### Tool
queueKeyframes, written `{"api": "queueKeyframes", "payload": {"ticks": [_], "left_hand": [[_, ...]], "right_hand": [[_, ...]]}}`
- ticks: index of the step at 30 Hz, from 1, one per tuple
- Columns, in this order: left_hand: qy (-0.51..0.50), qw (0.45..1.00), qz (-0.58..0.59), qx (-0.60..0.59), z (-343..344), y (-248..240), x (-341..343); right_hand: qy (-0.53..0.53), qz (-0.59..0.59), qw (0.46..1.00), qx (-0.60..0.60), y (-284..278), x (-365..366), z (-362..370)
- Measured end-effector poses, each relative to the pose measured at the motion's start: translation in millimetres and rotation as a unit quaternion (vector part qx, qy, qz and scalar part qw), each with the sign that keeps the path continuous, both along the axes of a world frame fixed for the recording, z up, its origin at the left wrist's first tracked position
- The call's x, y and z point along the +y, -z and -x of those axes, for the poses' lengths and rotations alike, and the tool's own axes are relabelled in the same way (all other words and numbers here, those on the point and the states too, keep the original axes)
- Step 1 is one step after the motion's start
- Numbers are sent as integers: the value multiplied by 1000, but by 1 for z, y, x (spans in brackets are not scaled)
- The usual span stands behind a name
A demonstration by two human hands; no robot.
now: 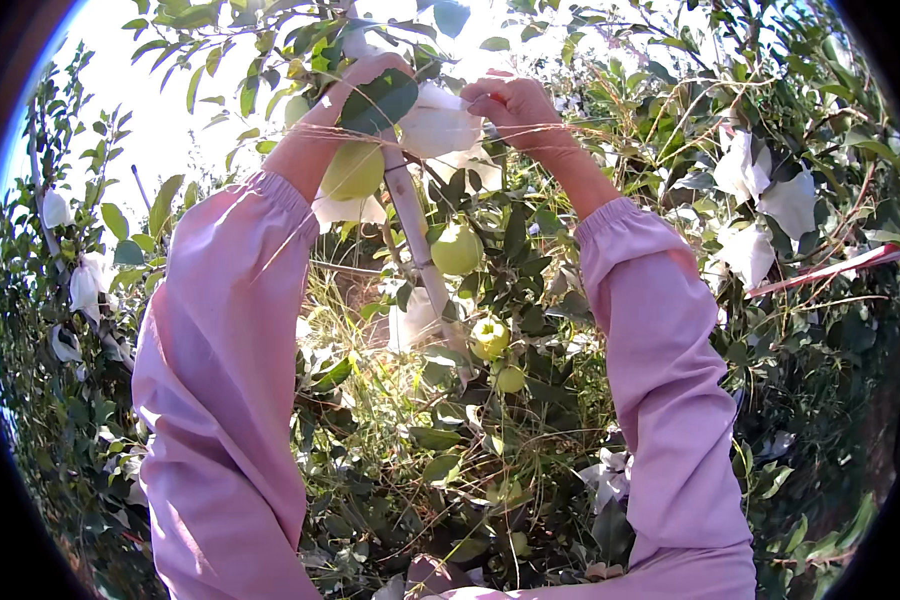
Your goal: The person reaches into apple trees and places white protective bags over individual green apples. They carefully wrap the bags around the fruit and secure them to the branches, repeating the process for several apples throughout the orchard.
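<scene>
Both my arms, in pink sleeves, reach up into a fruit tree. Between my hands hangs a white fruit bag [440,125], bright in the sun; what it holds is hidden. My right hand [518,108] is closed in a pinch at the bag's upper right edge. On the bag's other side, my left hand [375,68] is raised by the pale trunk, its fingers mostly hidden behind a dark leaf [380,100] and glare. Just below my left wrist hangs a large green apple [353,171]. Another green apple [457,249] sits lower, right of the trunk.
A pale, slanting trunk [411,215] runs down between my arms. Smaller green apples [490,338] hang below. More white bags [745,253] are on branches at the right and left. A red-and-white strap [830,268] crosses at the right. Dry grass stems stretch across my forearms.
</scene>
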State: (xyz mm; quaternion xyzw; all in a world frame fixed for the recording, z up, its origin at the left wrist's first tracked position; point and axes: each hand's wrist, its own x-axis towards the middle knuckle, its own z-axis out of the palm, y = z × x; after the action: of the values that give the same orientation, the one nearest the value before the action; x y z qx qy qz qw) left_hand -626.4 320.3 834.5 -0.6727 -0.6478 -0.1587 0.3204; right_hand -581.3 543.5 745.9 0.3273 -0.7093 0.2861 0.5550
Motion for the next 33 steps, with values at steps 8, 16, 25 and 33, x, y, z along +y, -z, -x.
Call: {"api": "queueKeyframes", "payload": {"ticks": [8, 16, 25, 33], "left_hand": [[-172, 959, -11, -224, -6, -7, 18], [-142, 956, 55, -252, 3, -9, 12], [-241, 963, 29, 116, -12, 10, 23], [-340, 917, 30, 207, -13, 29, 46]], "right_hand": [[40, -30, 999, -20, -1, -5, -10], [-233, 173, 935, -202, 1, -22, -12], [-109, 265, 956, -57, 60, -15, 2], [117, 141, 961, 208, 68, 6, 16]]}}
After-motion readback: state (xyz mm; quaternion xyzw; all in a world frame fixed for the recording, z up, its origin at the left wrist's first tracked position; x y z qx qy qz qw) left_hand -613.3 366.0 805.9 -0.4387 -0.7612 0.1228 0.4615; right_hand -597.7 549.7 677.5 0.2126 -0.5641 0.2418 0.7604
